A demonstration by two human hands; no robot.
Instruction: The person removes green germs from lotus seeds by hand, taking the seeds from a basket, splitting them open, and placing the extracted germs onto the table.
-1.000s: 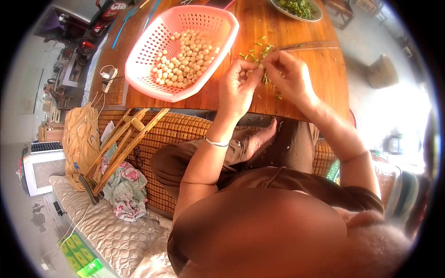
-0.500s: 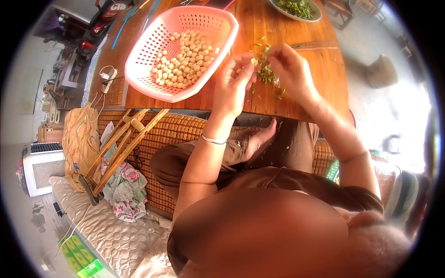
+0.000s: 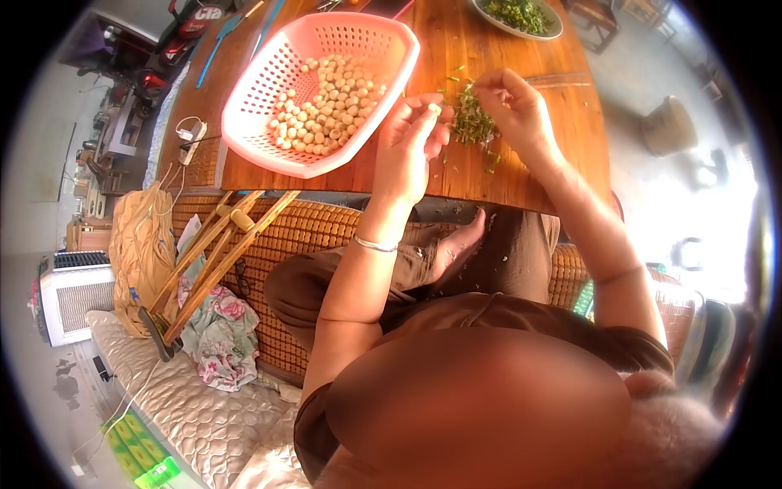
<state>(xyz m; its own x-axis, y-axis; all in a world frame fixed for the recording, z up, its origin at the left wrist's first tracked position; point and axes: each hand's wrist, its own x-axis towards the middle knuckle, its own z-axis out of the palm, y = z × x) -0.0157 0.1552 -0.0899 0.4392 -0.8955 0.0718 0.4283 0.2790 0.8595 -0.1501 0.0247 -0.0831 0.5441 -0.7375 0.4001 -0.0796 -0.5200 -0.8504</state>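
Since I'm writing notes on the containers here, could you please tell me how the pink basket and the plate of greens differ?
The pink basket has high walls pierced with holes; the plate is shallow with a plain, pale rim. The basket holds pale round pieces, while the plate holds green leafy bits. The basket looks clearly larger than the plate. Both stand on the wooden table.
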